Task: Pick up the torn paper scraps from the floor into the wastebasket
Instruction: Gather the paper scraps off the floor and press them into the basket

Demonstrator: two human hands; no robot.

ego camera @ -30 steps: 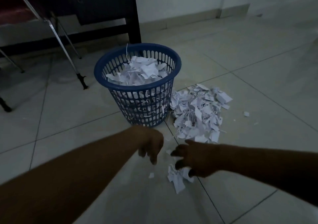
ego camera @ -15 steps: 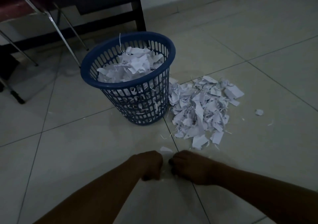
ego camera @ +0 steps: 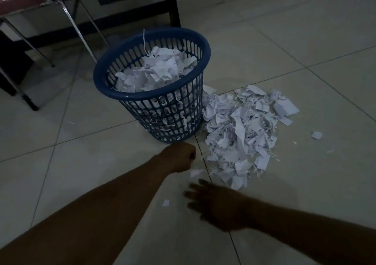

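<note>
- Blue plastic wastebasket [ego camera: 126,96] is standing on the tiled floor [ego camera: 61,163] left of centre, slotted wall, already heaped near the rim with torn white paper [ego camera: 158,71]; one thin strip is sticking up above the back edge.
- Left hand [ego camera: 180,157] is sitting just in front of the basket base, fingers curled into a fist. Grip looks tight, but I cannot tell whether paper is inside it.
- Single small scrap [ego camera: 165,202] is lying on the floor between the two forearms; a second one [ego camera: 196,172] is lying just beyond the right fingertips.
- Right hand [ego camera: 219,205] is hovering low over the floor, grip wide, fingers spread, holding nothing.
- Main pile of scraps [ego camera: 240,130] is lying right of the basket, touching its side; one stray piece [ego camera: 316,135] is sitting apart further right.
- Step in hand, my read: gathering the loose near scraps. Sweeping them together with flat fingers, then pinching the lot, is likely beating one-by-one picks.
- Basket is nearly full, so pressing the contents down before dumping the big pile is probably needed, else pieces are spilling back over the rim.
</note>
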